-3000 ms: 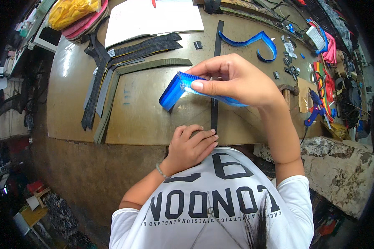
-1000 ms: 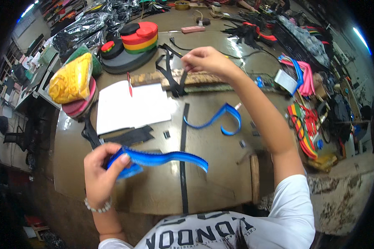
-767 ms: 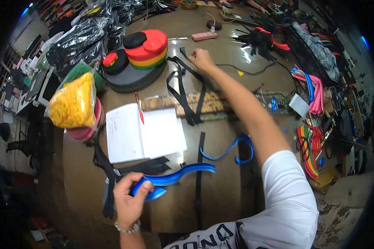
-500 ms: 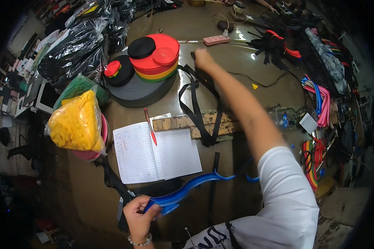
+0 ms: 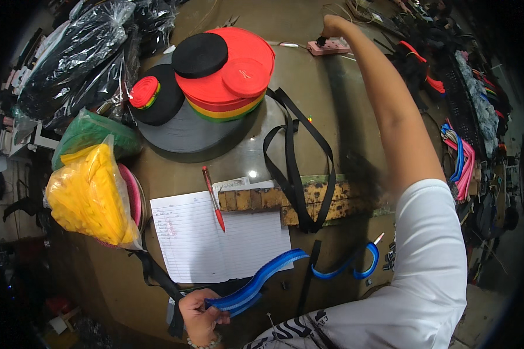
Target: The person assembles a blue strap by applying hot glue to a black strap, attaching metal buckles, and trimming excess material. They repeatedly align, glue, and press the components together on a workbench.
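Note:
My left hand (image 5: 201,317), at the lower middle, is closed round a folded blue strap (image 5: 262,276) with paler stripes. The strap's long end rises to the right, over the notebook's lower corner. My right arm stretches far forward. At its end my right hand (image 5: 335,26) is bent down above the pink power strip (image 5: 330,47), fingers closed and mostly hidden. Something small and black shows just below the fingers; I cannot make out what it is. A looped black strap (image 5: 291,157) lies over worn yellow wooden bars (image 5: 253,199).
An open lined notebook (image 5: 250,244) carries a red pen (image 5: 213,198). Beyond are stacked webbing rolls, red (image 5: 253,52) and black (image 5: 201,55). A clear bag of yellow material (image 5: 90,195) stands left; black plastic-wrapped bundles (image 5: 75,58) lie farther back. A curled blue strip (image 5: 367,262) lies right.
My right hand has moved forward and right, from beside the black strap to the pink power strip. My left hand keeps its hold on the blue strap. The whole view has shifted slightly.

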Tool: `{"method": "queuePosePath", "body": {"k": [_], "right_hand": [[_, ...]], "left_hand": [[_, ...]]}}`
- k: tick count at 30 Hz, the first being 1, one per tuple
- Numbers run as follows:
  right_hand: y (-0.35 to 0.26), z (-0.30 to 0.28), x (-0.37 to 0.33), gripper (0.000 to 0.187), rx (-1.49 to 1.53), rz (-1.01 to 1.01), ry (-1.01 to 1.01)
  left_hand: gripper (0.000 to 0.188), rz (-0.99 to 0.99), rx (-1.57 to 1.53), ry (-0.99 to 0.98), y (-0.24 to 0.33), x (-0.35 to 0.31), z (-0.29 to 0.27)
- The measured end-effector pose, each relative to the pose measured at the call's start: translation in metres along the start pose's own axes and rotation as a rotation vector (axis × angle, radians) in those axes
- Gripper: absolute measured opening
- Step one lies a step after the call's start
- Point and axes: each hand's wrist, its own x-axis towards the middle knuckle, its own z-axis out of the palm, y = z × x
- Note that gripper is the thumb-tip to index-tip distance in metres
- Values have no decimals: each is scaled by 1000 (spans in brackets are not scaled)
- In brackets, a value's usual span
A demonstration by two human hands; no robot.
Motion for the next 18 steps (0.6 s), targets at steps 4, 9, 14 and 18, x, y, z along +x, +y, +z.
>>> {"method": "queuePosePath", "body": {"k": [4, 9, 14, 18], "right_hand": [[-2, 7, 3, 36, 30, -12, 4], [-30, -3, -85, 49, -15, -27, 397], [-68, -84, -287, 51, 1223, -738, 212], [-15, -117, -447, 33, 1246, -731, 30]], "left_hand": [[37, 51, -4, -63, 9, 10, 2], [29, 160, 169, -10, 44, 25, 40], [22, 212, 365, -255, 89, 54, 118], [22, 256, 388, -503, 90, 58, 210]]}}
